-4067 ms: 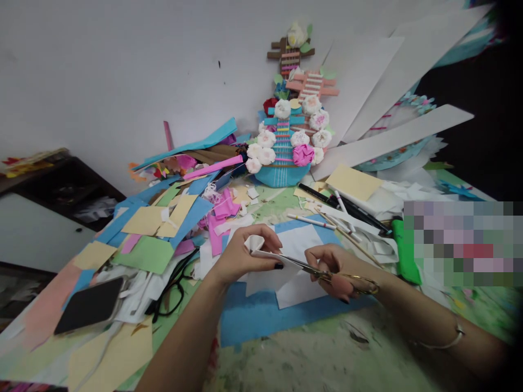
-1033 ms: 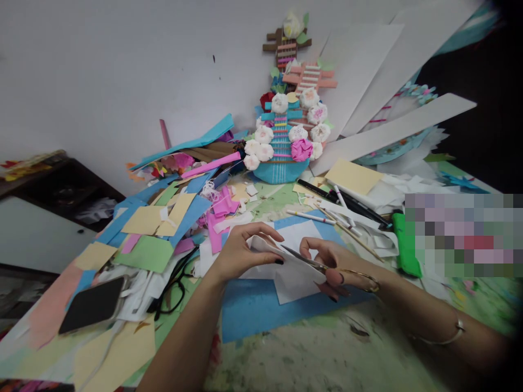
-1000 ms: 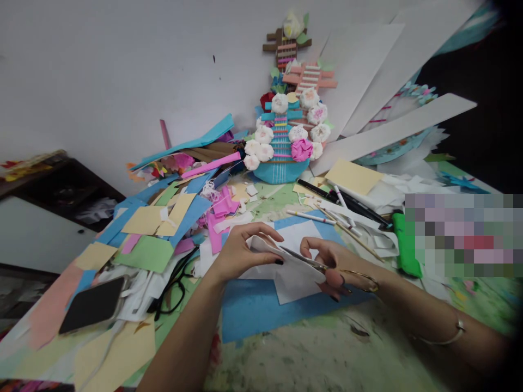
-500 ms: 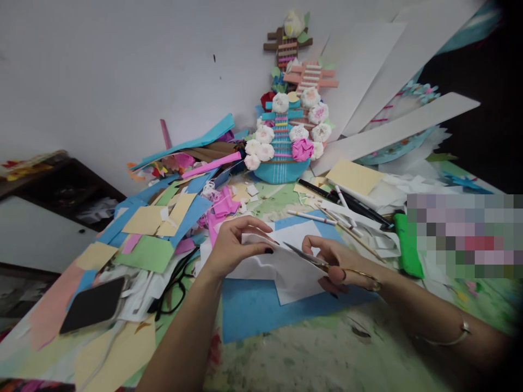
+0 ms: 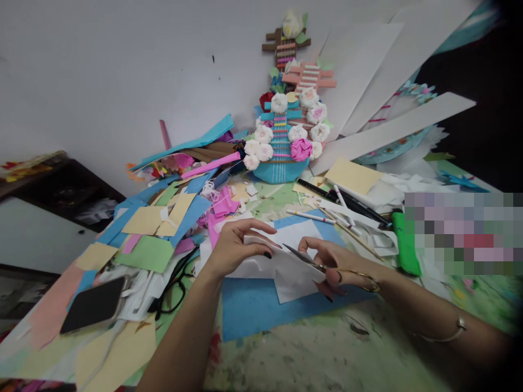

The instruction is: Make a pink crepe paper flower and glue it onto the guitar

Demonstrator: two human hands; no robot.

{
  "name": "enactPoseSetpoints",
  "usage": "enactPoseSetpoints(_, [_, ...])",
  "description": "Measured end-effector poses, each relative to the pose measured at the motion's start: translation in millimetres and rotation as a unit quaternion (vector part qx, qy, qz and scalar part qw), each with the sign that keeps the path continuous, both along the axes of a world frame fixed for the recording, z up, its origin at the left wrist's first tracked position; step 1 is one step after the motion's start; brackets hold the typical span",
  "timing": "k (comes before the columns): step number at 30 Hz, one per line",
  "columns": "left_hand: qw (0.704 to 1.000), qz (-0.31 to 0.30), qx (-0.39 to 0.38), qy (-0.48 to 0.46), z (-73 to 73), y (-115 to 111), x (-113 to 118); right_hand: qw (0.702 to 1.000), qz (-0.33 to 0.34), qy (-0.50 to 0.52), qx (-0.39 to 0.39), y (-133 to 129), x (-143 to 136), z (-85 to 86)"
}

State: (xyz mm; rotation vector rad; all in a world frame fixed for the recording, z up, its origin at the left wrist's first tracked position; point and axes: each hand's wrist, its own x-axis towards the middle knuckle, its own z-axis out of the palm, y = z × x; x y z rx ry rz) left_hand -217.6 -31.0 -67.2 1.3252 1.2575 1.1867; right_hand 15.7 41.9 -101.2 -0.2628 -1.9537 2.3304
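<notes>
My left hand [image 5: 239, 246] pinches the upper left edge of a white paper [image 5: 292, 272] between thumb and fingers. Scissors [image 5: 302, 256] with dark metal blades are in my right hand [image 5: 335, 267], fingers closed around the handles. The blades point up and left and lie along the paper's upper edge. Their tips are near my left fingertips. Beneath the held paper are another white sheet and a blue sheet [image 5: 253, 313] on the table.
Left are a phone [image 5: 95, 305], black glasses [image 5: 174, 291] and paper scraps. Pens [image 5: 355, 201] and a green object [image 5: 406, 245] lie right. Behind stands a blue paper guitar with flowers [image 5: 281, 141].
The scissor blades look slightly wider apart, and the paper's top edge has shifted a little. My right fingers have moved slightly. The whole view has shifted slightly.
</notes>
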Motion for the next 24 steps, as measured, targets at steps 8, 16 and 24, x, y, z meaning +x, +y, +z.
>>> enactPoseSetpoints(8, [0.998, -0.055, -0.026, -0.020, -3.5, -0.9, 7.7, 1.000, 0.003, -0.001, -0.008, -1.5, -2.0, -4.3])
enactPoseSetpoints(16, [0.997, -0.070, -0.011, 0.027, -3.7, -1.1, 11.7, 1.000, -0.005, -0.011, -0.012, -3.4, -5.2, 1.5])
enactPoseSetpoints(24, [0.995, -0.084, -0.010, 0.045, -5.8, -2.1, 10.8, 1.000, -0.006, -0.010, 0.000, -3.0, -3.7, -3.3])
